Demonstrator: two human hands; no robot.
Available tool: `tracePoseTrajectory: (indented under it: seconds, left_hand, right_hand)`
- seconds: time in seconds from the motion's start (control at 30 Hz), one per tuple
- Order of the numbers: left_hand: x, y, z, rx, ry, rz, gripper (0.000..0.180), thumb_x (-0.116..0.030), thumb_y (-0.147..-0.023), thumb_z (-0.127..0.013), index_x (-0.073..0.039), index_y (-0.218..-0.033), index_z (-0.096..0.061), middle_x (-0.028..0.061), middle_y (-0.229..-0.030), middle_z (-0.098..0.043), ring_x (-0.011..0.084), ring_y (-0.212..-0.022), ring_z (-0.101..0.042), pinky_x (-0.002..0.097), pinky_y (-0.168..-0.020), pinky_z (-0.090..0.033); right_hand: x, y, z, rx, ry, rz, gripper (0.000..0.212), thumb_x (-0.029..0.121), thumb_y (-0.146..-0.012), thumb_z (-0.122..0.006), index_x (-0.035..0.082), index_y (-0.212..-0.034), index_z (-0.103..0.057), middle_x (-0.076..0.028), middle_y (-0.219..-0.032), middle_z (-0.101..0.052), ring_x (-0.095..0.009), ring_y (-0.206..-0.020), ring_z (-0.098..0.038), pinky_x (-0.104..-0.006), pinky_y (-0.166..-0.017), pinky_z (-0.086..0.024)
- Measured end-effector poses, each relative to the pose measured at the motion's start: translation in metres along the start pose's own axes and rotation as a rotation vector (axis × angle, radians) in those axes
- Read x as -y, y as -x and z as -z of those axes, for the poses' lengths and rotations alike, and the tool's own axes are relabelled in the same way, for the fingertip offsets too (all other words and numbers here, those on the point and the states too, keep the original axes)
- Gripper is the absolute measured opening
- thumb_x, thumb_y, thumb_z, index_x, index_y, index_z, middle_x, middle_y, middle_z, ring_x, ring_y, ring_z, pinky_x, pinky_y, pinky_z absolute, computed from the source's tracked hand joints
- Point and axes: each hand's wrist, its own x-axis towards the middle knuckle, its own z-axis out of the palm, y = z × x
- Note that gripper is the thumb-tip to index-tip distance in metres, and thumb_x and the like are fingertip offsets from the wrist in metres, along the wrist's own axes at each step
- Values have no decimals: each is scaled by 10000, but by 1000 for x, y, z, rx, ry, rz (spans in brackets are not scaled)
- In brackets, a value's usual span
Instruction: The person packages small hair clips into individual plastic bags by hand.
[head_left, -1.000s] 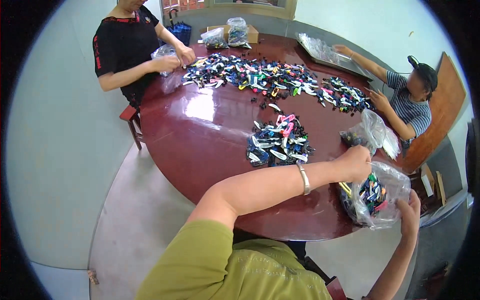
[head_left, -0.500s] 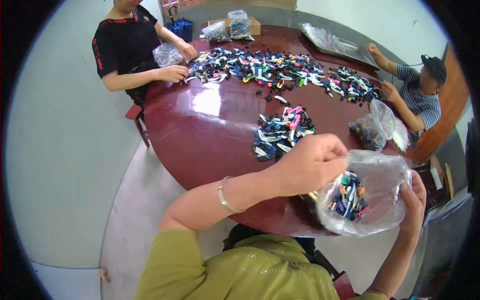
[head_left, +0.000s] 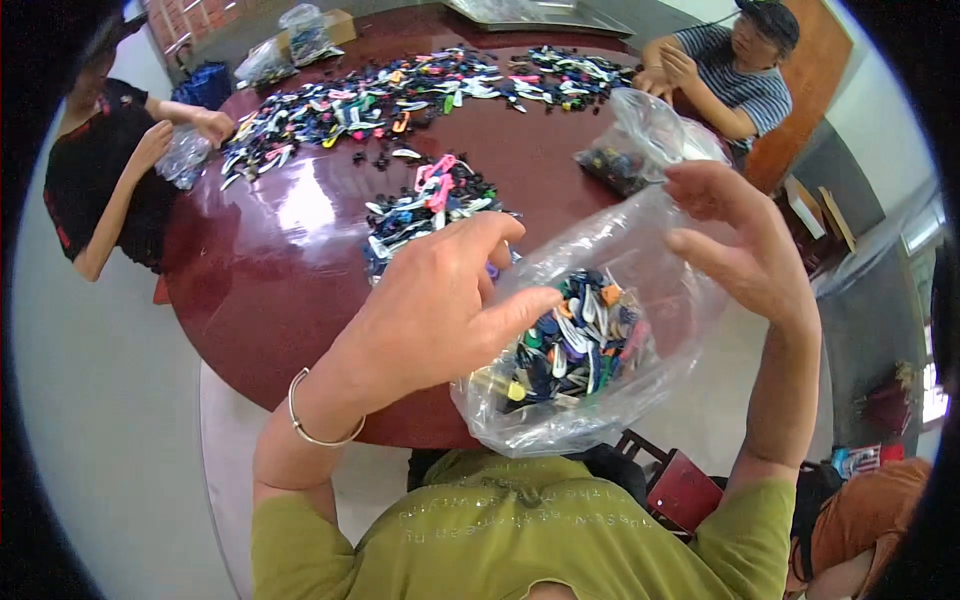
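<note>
A clear plastic bag (head_left: 570, 435) stands at the near edge of the table, its mouth wide. Inside lies a heap of small plastic clips (head_left: 575, 335) in white, dark blue, orange, green and other colours. My left hand (head_left: 430, 310) is over the bag's left side, thumb and fingers apart with nothing visible between them. Beside the bag's far right rim is my right hand (head_left: 745, 245), thumb and fingers spread; it seems to touch the plastic. A loose pile of similar clips (head_left: 425, 215), with pink ones on top, lies beyond my left hand, which partly covers it.
A long spread of clips (head_left: 370, 100) covers the far side of the round red table (head_left: 250, 310). Another part-filled bag (head_left: 615, 165) stands at right. Two co-workers sit or stand at left and far right. Filled bags (head_left: 305, 40) and a metal tray (head_left: 540, 15) are at the back.
My view has turned right. My left hand has opened from a pinch and moved left. My right hand has shifted up along the bag and loosened; the bag has swung leftward in view.
</note>
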Motion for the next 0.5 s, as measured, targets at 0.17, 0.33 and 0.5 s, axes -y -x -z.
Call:
tracePoseTrajectory:
  seconds: [0.17,0.33,0.5]
  left_hand:
    - [18,-13,-14,5,238,8,221,-122,-837,-619,51,-970,-589,124,-744,-649,148,-622,-599,292,-572,-482]
    - [24,-4,-7,44,484,214,110,-29,-892,-526,31,-952,-597,6,-740,-629,15,-619,-504,204,-525,-413]
    - [19,-2,-5,333,721,302,140,17,-893,-527,21,-1032,-546,5,-853,-628,26,-745,-558,191,-634,-449]
  right_hand:
    - [3,-16,-23,135,588,164,525,178,-749,-710,22,-1213,-523,-159,-1107,-596,-296,-987,-594,-363,-850,-470]
    - [-39,-34,-46,426,306,186,367,61,-761,-598,1,-1120,-553,-146,-963,-637,-278,-832,-637,-346,-746,-505]
    - [-48,-32,-72,552,-145,-196,363,-20,-748,-530,-4,-1110,-558,-29,-893,-626,-76,-762,-574,-234,-654,-476]
